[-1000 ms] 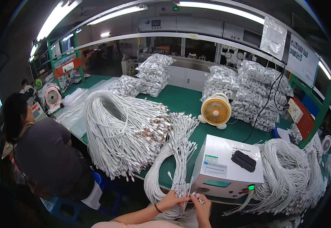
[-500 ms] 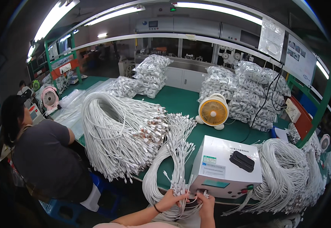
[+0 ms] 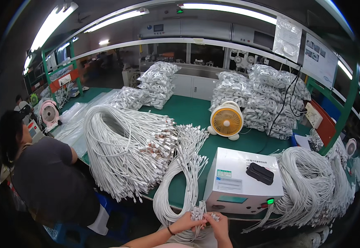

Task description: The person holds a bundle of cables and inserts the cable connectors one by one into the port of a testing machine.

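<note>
My left hand (image 3: 185,223) is closed round a bundle of white cables (image 3: 197,210) just below the green table's front edge, with the connector ends standing up out of the grip. Close against it, my right hand (image 3: 218,226) pinches a few white cable ends (image 3: 215,216) whose small plugs show above the fingers. The fingertips of both hands meet, which partly hides what lies between them. Beyond the right hand stands a white box-shaped tester (image 3: 246,182) with a lit green button (image 3: 270,201), a small screen and a round front port (image 3: 218,207). Neither hand touches it.
A big looped heap of white cables (image 3: 122,144) lies left; more coils (image 3: 306,182) lie right. A yellow fan (image 3: 226,120) stands behind the tester, which carries a black case (image 3: 259,174). Bagged cables (image 3: 277,99) are stacked behind. A seated person (image 3: 52,182) is at left.
Both hands have drawn back from the tester's front port, slightly down and left, with the cables. The tester's green button now glows. The view has shifted slightly.
</note>
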The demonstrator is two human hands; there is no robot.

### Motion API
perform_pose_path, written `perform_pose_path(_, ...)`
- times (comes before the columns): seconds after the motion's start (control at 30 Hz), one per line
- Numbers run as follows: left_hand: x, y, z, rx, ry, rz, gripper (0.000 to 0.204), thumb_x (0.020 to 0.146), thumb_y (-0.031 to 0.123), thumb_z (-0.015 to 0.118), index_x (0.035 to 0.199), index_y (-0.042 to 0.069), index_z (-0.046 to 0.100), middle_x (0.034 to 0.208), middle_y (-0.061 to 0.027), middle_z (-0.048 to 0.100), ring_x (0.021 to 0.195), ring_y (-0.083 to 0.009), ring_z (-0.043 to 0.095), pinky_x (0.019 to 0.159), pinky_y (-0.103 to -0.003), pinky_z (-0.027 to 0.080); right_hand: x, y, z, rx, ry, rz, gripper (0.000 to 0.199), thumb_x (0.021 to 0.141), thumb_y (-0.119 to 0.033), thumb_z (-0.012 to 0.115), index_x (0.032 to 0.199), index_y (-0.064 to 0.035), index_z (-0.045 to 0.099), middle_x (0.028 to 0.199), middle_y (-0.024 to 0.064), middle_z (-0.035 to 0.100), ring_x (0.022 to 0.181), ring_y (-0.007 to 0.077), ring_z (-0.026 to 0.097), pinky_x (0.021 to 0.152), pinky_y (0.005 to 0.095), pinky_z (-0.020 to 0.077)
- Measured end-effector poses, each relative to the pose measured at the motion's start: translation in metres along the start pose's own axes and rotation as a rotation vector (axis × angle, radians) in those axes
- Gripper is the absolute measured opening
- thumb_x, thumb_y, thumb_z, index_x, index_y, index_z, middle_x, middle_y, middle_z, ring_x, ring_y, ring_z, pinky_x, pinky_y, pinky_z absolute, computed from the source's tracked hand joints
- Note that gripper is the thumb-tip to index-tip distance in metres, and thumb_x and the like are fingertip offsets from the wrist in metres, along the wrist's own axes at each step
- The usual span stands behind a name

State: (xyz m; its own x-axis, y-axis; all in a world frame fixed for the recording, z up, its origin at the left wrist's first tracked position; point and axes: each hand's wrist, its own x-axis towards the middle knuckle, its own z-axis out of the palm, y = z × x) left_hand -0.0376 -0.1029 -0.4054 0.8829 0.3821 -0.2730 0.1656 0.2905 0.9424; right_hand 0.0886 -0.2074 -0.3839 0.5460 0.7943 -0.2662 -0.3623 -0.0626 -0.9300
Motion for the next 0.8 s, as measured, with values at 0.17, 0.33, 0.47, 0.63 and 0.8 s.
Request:
perform_pose_path(0.17,0.001,0.002,-0.003,-0.189,0.071,-0.014,0.03,0.087,0.024,0.064,0.103,-0.002,0.062,0.085,-0.0071,0.067,0.069,-0.0091,0.063,0.052,-0.021,0.05,-0.002,0.007,-0.002,-0.184,0.085,-0.18,0.013,0.083,-0.009,0.066,0.09,0.0022,0.065,0.07,0.0024,0.063,0.057,0.0066,0.054,0.053,0.0208,0.0426)
perform_pose_path(0.33,0.002,-0.017,-0.016,-0.106,-0.072,-0.048,0.031,0.087,0.023,0.064,0.106,-0.002,0.061,0.086,-0.0071,0.067,0.069,-0.0099,0.063,0.058,-0.022,0.052,-0.001,0.007,-0.003,-0.217,0.055,-0.159,0.015,0.085,-0.01,0.064,0.094,0.0021,0.065,0.072,0.0045,0.064,0.059,0.0069,0.057,0.054,0.0216,0.0447)
perform_pose_path(0.47,-0.001,-0.022,-0.012,-0.252,-0.06,0.076,0.028,0.087,0.021,0.064,0.104,-0.002,0.062,0.086,-0.0071,0.067,0.07,-0.0104,0.063,0.061,-0.022,0.052,-0.006,0.005,0.002,-0.186,0.057,-0.136,0.015,0.085,-0.01,0.064,0.095,0.002,0.064,0.07,0.0058,0.064,0.06,0.0074,0.058,0.054,0.0229,0.0453)
perform_pose_path(0.63,-0.005,-0.022,-0.011,-0.226,0.04,-0.019,0.022,0.087,0.017,0.064,0.1,-0.001,0.061,0.089,-0.0074,0.066,0.075,-0.0137,0.064,0.064,-0.023,0.053,0.0,0.023,-0.003,-0.663,0.193,-0.761,0.016,0.084,-0.01,0.064,0.097,0.0007,0.063,0.067,0.0065,0.063,0.06,0.0087,0.059,0.055,0.0244,0.0455)
perform_pose_path(0.8,-0.002,-0.009,-0.005,-0.332,0.207,-0.085,0.021,0.085,0.01,0.065,0.102,-0.001,0.06,0.091,-0.0065,0.065,0.08,-0.0165,0.066,0.063,-0.024,0.055,-0.004,0.015,0.0,-0.479,0.189,-0.406,0.017,0.087,-0.011,0.062,0.098,0.0014,0.062,0.073,0.0043,0.065,0.058,0.008,0.057,0.054,0.0225,0.0445)
